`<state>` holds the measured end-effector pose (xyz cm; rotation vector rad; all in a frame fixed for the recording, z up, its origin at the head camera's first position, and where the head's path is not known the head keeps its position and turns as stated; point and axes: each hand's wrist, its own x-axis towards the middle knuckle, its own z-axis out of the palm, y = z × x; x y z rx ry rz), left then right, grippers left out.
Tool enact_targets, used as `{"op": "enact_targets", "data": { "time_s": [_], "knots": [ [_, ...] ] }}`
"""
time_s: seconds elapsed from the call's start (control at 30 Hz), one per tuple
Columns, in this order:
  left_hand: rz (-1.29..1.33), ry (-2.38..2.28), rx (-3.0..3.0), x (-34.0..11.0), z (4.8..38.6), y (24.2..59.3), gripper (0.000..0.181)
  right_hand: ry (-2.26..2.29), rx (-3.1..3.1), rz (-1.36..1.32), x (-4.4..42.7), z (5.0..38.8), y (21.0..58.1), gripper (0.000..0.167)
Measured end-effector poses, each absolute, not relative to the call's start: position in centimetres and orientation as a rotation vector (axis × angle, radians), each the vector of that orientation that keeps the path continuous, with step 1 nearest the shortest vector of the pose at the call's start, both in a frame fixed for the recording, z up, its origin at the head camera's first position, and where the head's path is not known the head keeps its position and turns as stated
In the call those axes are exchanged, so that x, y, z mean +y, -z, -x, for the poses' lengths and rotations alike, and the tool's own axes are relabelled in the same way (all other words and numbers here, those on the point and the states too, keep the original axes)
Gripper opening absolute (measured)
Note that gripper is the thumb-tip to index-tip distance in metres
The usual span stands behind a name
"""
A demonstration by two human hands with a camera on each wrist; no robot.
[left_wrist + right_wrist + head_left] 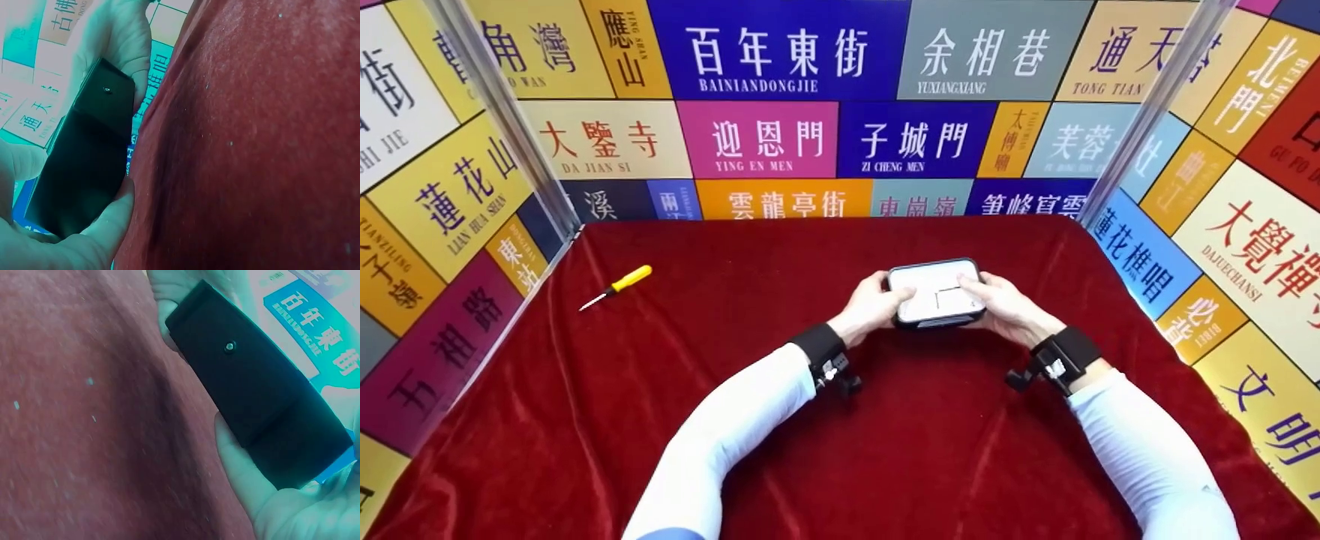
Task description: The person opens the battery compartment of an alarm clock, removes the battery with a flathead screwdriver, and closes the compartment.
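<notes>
Both hands hold a small black box-shaped device [934, 296] above the cloth, its white, round-cornered face marked with thin dark lines. My left hand [871, 306] grips its left end with the thumb on the white face. At the opposite end my right hand [1006, 306] grips likewise, thumb on the face. Both wrist views show the device's dark side; a small screw or metal stud sits on it in the right wrist view [229, 347]. Fingers behind the device are partly hidden. Away to the left lies a screwdriver [617, 287] with a yellow handle, touched by neither hand.
A dark red velvet cloth [720, 337] with soft folds covers the table. Panels printed with coloured signs [780, 52] stand behind and on both sides, with clear upright posts [514, 112] at the back corners. Each wrist wears a black strap with a camera.
</notes>
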<state>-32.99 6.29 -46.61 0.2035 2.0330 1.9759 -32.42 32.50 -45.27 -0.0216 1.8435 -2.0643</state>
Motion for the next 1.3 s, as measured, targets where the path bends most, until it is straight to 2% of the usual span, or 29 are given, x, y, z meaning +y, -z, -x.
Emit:
{"op": "enact_targets", "data": {
  "time_s": [0.43,0.77,1.3],
  "knots": [
    [-0.210,-1.932,1.986,3.5,32.8,47.1,0.051,1.889,1.996,0.109,30.7,32.2,45.9,0.032],
    [-0.198,-1.936,1.974,1.3,32.8,46.5,0.049,1.607,2.394,0.211,29.5,31.9,45.4,0.048],
    [-0.121,-1.970,1.843,-1.2,32.5,46.8,0.036,1.214,2.763,0.593,28.7,31.0,44.7,0.065]
  ]
}}
